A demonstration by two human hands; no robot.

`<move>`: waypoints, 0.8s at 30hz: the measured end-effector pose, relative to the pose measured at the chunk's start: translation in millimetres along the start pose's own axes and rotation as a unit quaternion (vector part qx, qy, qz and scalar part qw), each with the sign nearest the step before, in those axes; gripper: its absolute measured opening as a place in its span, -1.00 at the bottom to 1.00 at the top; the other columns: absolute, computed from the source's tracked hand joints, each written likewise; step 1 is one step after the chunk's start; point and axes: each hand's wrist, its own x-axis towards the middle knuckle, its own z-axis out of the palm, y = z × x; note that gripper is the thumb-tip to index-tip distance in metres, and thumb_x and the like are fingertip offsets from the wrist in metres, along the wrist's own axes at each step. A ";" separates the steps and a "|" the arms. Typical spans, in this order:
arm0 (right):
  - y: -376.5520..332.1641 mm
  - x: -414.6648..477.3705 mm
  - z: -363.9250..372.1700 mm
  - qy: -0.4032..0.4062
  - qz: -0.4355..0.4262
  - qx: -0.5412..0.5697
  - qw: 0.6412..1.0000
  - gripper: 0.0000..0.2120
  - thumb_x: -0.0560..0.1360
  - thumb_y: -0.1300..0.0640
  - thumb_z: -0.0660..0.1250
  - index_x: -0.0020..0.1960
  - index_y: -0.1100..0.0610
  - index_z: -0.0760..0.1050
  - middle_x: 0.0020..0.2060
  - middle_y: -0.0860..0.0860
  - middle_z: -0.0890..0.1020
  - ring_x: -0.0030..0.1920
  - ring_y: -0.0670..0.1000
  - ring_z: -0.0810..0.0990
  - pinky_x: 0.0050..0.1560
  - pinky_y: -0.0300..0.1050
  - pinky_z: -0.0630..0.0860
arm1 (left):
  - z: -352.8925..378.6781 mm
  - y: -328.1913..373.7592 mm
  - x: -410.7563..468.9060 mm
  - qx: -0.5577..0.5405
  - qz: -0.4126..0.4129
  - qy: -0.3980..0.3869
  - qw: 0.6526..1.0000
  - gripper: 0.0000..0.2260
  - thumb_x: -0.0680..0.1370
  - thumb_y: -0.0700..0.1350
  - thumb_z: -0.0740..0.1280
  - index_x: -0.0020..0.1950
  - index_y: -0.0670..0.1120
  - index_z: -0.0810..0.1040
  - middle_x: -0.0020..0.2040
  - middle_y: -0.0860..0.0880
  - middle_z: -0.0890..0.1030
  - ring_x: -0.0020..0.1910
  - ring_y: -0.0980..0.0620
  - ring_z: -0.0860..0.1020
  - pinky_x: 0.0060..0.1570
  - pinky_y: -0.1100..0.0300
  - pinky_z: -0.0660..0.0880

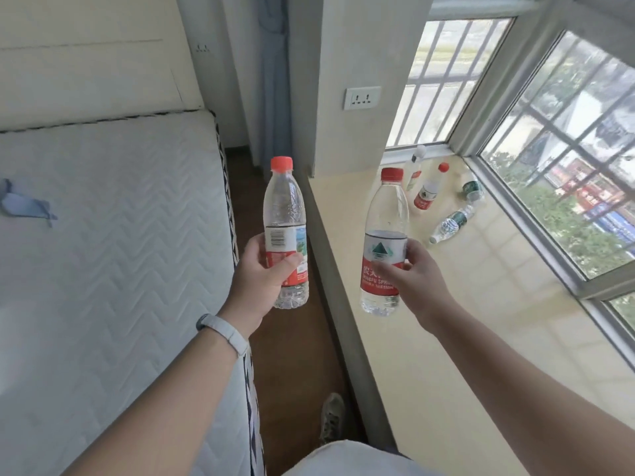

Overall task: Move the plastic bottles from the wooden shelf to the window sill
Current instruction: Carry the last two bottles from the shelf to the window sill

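Observation:
My left hand (pixel 263 269) grips a clear plastic bottle (pixel 284 214) with a red cap and red label, upright over the narrow strip of floor. My right hand (pixel 410 273) holds a second clear red-capped bottle (pixel 386 218) by its label, upright above the near edge of the cream window sill (pixel 481 304). Several more bottles are on the sill at the far end: two upright with red labels (pixel 427 187) (pixel 414 170) and two green-labelled ones lying down (pixel 452 225) (pixel 472 191). The wooden shelf is out of view.
A bare white mattress (pixel 113 252) fills the left side, with a blue cloth (pixel 24 201) on it. Brown floor (pixel 299 355) runs between bed and sill, my shoe (pixel 331 419) on it. The barred window (pixel 567 149) lines the sill's right edge. A wall socket (pixel 362 97) is on the pillar.

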 end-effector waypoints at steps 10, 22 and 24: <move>-18.9 76.7 -6.3 0.063 0.023 -0.012 0.998 -0.51 0.33 0.04 0.55 0.22 0.02 0.51 0.01 0.02 0.70 -0.02 0.02 0.71 -0.04 -0.03 0.65 | 22.1 11.6 108.5 0.026 -0.003 -0.064 0.998 -0.57 0.47 -0.05 0.51 0.28 0.10 0.45 0.10 0.15 0.63 0.04 0.22 0.62 -0.02 0.21 0.56; -61.4 168.1 21.8 0.216 0.033 0.005 0.976 -0.66 0.39 0.11 0.55 0.10 0.00 0.52 -0.03 0.02 0.70 -0.04 0.02 0.70 -0.01 0.03 0.64 | 34.0 36.9 265.9 0.037 0.004 -0.214 0.976 -0.63 0.40 -0.08 0.55 0.12 0.15 0.51 0.04 0.10 0.67 0.02 0.14 0.64 0.00 0.20 0.56; -71.7 179.4 26.3 0.231 0.021 0.014 0.972 -0.64 0.38 0.13 0.55 0.11 -0.01 0.52 -0.02 0.02 0.70 -0.03 0.01 0.71 0.00 0.05 0.64 | 32.3 46.2 288.3 0.044 0.005 -0.229 0.972 -0.52 0.33 0.04 0.55 0.20 0.12 0.50 0.07 0.11 0.67 0.06 0.12 0.64 0.05 0.12 0.57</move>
